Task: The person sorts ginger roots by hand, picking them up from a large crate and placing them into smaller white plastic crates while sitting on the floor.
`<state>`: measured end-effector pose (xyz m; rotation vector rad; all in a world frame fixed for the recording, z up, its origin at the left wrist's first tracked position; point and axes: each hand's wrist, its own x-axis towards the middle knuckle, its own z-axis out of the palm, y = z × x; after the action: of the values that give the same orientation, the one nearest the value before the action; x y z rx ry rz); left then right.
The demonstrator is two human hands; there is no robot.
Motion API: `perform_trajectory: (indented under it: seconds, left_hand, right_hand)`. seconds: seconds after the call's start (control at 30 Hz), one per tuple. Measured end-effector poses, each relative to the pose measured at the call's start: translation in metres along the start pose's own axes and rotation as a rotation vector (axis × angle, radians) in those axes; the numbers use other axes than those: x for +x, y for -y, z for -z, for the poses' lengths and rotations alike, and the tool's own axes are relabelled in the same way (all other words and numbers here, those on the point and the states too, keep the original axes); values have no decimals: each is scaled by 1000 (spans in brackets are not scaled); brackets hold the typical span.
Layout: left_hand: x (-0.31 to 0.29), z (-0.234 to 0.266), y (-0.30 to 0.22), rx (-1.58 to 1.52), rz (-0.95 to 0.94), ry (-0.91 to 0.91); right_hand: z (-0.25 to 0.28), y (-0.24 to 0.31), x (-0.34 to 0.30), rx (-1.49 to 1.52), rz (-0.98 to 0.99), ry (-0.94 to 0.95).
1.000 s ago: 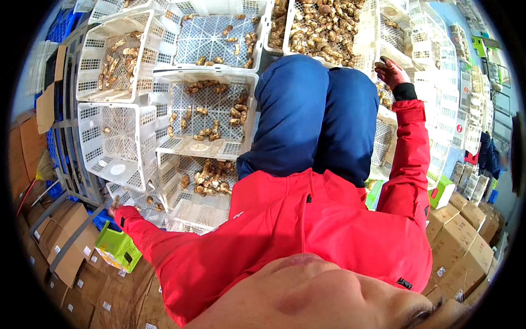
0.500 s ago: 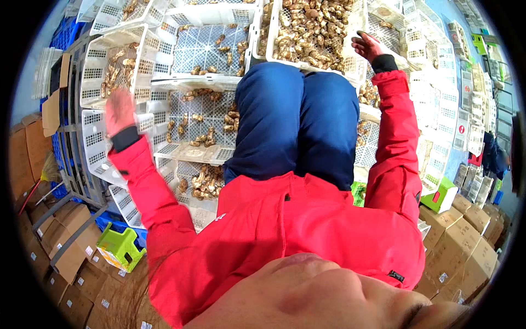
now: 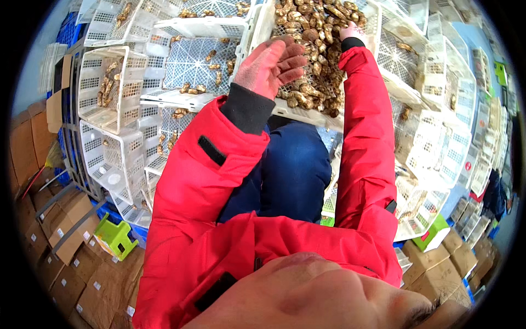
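Note:
A white plastic crate [image 3: 313,115] just beyond my knees holds a heap of brown-and-cream mushrooms [image 3: 313,70]. My left hand [image 3: 272,64] hovers over the heap's left side and the crate's near-left rim. Its fingers are stretched out and it holds nothing. At the right side of the same crate, my right hand [image 3: 352,33] touches the mushrooms near the wall. The fingers of that hand are mostly hidden among them, so whether it grips one does not show.
Left of the heaped crate, a white crate [image 3: 200,23] has a few scattered mushrooms. More white crates [image 3: 101,52] stand further left, with others [image 3: 402,82] on the right. A green plastic stool [image 3: 116,237] and cardboard boxes [image 3: 98,285] are behind on the left.
My left hand has swung from the left-hand crates to above the heaped crate. My right hand has moved from beyond its right rim onto the mushrooms. My body has leaned forward.

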<state>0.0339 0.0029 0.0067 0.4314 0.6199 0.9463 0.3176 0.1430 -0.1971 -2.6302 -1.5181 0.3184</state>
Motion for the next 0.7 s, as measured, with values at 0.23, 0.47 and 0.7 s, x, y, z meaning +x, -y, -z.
perform_trajectory:
  seconds: [0.23,0.47,0.7]
  left_hand:
    - [21,-8,6,82,61,1]
    - [31,-15,8,144,81,30]
    - [19,-20,12,163,84,-22]
  right_hand:
    - [11,12,32,-248,52,330]
    - [-1,1,43,-270,52,429]
    - [12,2,1,-110,28,248]
